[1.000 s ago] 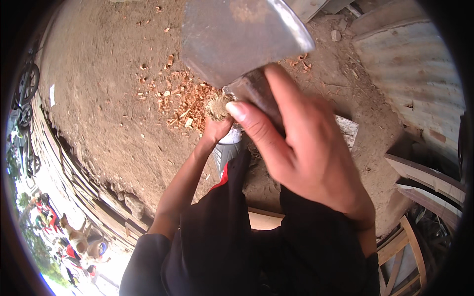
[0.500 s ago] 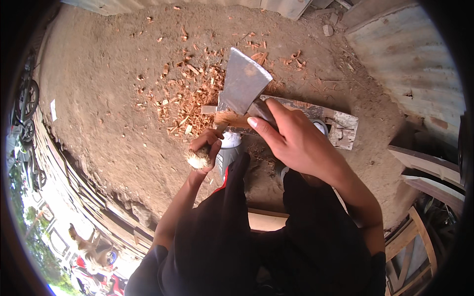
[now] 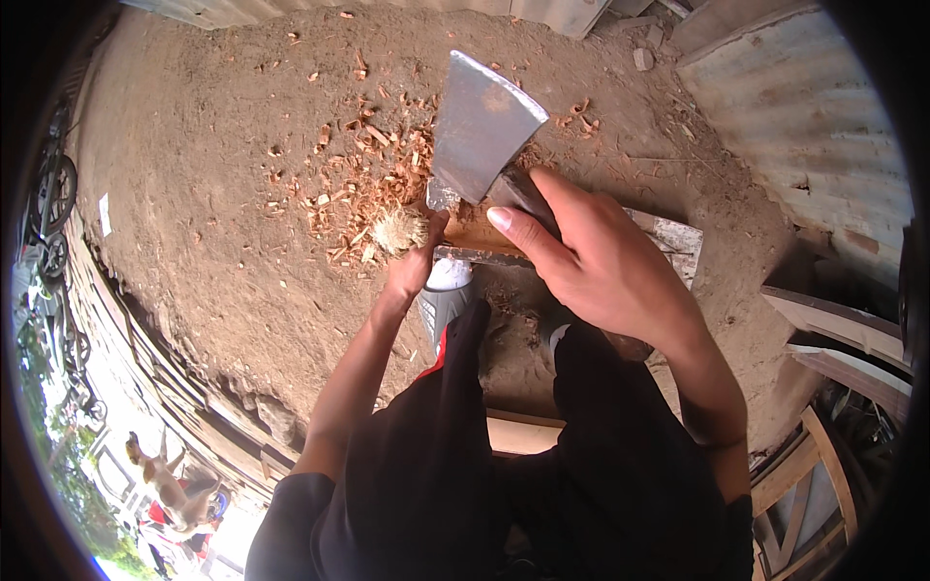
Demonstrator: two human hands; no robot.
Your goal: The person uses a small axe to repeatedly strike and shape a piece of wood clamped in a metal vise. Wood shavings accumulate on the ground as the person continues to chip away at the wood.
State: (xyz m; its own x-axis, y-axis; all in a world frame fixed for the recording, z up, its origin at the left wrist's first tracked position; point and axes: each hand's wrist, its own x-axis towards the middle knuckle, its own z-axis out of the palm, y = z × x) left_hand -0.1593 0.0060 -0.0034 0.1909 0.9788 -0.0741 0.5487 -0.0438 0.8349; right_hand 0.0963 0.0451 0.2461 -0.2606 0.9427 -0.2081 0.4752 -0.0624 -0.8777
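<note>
My right hand (image 3: 615, 257) is closed around the dark handle of a hatchet (image 3: 484, 126), its thumb lying along the handle. The broad grey blade points away from me, its bright edge at the far side. My left hand (image 3: 423, 254) grips a piece of wood (image 3: 475, 230) close to its pale, frayed end (image 3: 400, 230); most of its fingers are hidden behind that end. The wood's shaved, orange-brown part extends right, over a weathered plank (image 3: 678, 242) and under the hatchet head. Whether blade and wood touch, I cannot tell.
Wood chips (image 3: 363, 184) litter the dirt floor left of the plank. A grey container (image 3: 446, 300) stands below the plank's near side. Corrugated metal sheeting (image 3: 799, 126) stands at the right, above curved boards (image 3: 843, 329). A dog (image 3: 170, 484) and motorbikes are at far left.
The hatchet has lifted and moved slightly away from me. My left hand has shifted up and right with the wood, tilting its frayed end farther away. The dog has moved.
</note>
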